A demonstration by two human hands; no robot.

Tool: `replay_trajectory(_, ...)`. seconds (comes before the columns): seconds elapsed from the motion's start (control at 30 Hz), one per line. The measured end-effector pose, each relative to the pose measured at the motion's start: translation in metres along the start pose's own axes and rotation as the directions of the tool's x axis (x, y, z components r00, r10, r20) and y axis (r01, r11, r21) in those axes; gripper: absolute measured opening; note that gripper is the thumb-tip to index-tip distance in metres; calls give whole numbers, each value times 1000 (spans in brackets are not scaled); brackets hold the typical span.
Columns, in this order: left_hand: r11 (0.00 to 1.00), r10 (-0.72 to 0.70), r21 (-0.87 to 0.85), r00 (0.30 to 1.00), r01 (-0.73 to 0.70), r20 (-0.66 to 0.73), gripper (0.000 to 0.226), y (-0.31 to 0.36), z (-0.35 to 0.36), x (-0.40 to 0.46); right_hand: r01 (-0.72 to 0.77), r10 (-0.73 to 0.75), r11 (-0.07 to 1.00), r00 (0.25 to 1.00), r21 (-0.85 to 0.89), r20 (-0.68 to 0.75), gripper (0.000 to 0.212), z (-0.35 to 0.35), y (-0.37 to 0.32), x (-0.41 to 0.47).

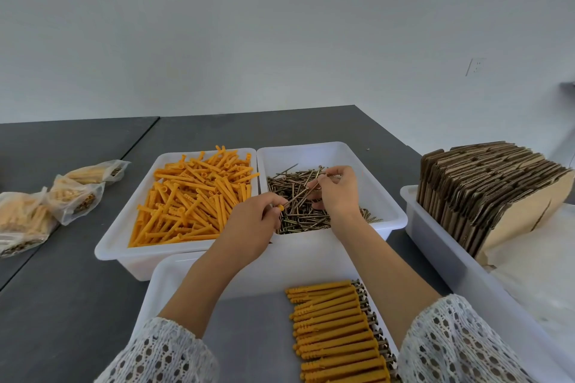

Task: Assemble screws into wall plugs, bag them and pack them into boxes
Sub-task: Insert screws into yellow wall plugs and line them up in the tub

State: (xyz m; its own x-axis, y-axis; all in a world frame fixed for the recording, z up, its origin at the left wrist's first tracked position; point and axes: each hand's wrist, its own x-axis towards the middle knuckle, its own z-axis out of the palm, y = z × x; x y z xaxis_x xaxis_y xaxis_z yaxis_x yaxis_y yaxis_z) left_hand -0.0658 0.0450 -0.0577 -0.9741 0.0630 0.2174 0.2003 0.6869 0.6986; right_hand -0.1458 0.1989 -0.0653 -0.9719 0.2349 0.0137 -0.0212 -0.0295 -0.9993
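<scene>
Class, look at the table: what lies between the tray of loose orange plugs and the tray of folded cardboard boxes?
In the head view, the tray of screws lies between them.

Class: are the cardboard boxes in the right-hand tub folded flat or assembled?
Folded flat: the cardboard boxes stand on edge, packed together in the tub.

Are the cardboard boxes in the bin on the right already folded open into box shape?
No, the cardboard boxes stand flat, packed on edge side by side in the white bin.
</scene>
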Motion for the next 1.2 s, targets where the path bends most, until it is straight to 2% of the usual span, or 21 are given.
replay_trajectory(0.17, 1000, 10, -7, 1000, -10, -10, 27, -2, -1, 1, -15, 15, 1000, 996, -4, 92, 13, -1, -4, -3)
replay_trajectory(0.23, 1000, 8, -16, 1000, -8, -18, 27, -2, 0, 1, -8, 20, 999, 968, -48, 249, 10, -1, -8, -7)
replay_trajectory(0.3, 1000, -7, -28, 999, 6, -33, 25, -1, 0, 1, -32, 60, 997, 890, -69, 452, 8, -1, -11, -11)
replay_trajectory(0.37, 999, -15, -52, 999, 13, -48, 23, 1, -1, 0, -79, 82, 996, 842, -27, 534, 7, -1, -11, -11)
replay_trajectory(0.47, 996, 4, -94, 1000, -7, -29, 20, 6, -4, -4, -159, 105, 983, 894, 90, 435, 5, -3, -9, -4)
replay_trajectory(0.53, 994, 40, -102, 999, -37, 32, 16, 14, -3, -7, -240, 146, 945, 918, 223, 369, 5, -5, -6, 3)
replay_trajectory(0.63, 990, 134, -66, 978, -125, 159, 11, 29, 6, -17, -330, 202, 862, 919, 385, 338, 7, -10, -2, 11)
replay_trajectory(0.67, 985, 169, -7, 968, -170, 184, 10, 33, 12, -20, -358, 223, 837, 914, 415, 339, 9, -12, -1, 13)
replay_trajectory(0.73, 926, 255, 238, 951, -291, 174, 10, 39, 27, -27, -407, 260, 789, 900, 461, 350, 13, -14, 0, 15)
replay_trajectory(0.83, 748, 380, 513, 905, -422, 192, 25, 49, 57, -37, -430, 275, 755, 893, 495, 358, 15, -16, 0, 16)
replay_trajectory(0.93, 657, 355, 595, 887, -462, 297, 44, 54, 81, -42, -433, 270, 748, 891, 503, 365, 15, -18, -2, 15)
replay_trajectory(1.0, 612, 319, 631, 879, -477, 354, 39, 55, 87, -47, -425, 264, 757, 894, 497, 362, 17, -19, -3, 15)
replay_trajectory(1.07, 520, 336, 667, 846, -533, 414, 31, 53, 92, -50, -415, 257, 774, 896, 478, 362, 15, -19, -4, 15)
replay_trajectory(1.13, 464, 330, 717, 853, -520, 405, 28, 53, 97, -52, -408, 245, 789, 894, 459, 374, 10, -17, -3, 15)
replay_trajectory(1.2, 453, 354, 730, 855, -511, 379, 22, 50, 104, -53, -402, 230, 804, 890, 439, 395, 5, -16, -2, 15)
